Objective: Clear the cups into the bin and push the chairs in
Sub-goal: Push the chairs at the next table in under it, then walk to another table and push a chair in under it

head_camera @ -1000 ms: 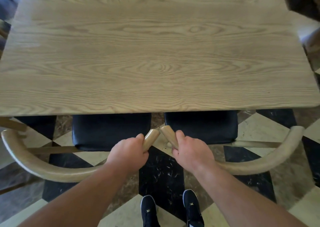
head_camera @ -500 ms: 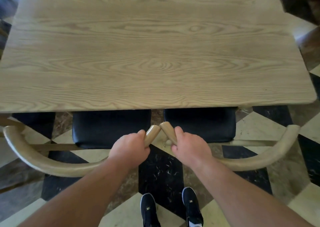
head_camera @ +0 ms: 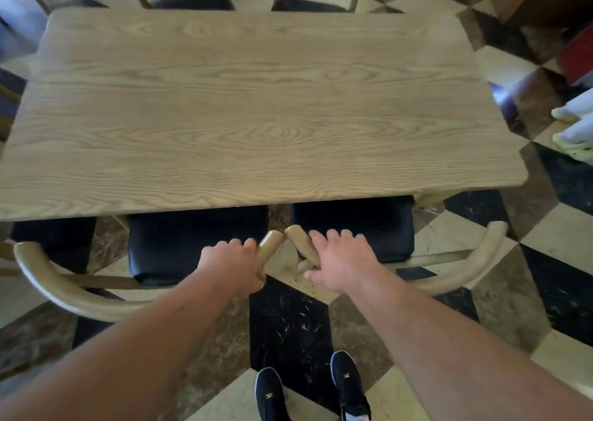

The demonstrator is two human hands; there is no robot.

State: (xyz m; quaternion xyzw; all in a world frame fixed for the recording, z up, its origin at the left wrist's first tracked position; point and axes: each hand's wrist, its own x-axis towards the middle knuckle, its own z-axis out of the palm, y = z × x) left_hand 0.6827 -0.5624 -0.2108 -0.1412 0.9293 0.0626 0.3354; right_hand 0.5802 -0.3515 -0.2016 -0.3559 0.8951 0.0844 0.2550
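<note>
Two wooden chairs with black seats stand at the near side of the bare wooden table [head_camera: 256, 115], their seats partly under its edge. My left hand [head_camera: 234, 266] is curled around the arm tip of the left chair [head_camera: 64, 289]. My right hand [head_camera: 340, 260] has its fingers spread and lies loosely over the arm tip of the right chair [head_camera: 465, 273]. The two arm tips nearly touch between my hands. No cups or bin are in view.
Two more chairs [head_camera: 192, 3] [head_camera: 308, 4] are tucked in at the table's far side. A person's feet in white socks [head_camera: 574, 131] stand at the right. A red object [head_camera: 577, 57] sits at the far right. My black shoes [head_camera: 349, 385] are on the chequered floor.
My right hand has let go of the right chair's arm and spread its fingers. Both chairs have slid a little further under the table. The view has pulled back.
</note>
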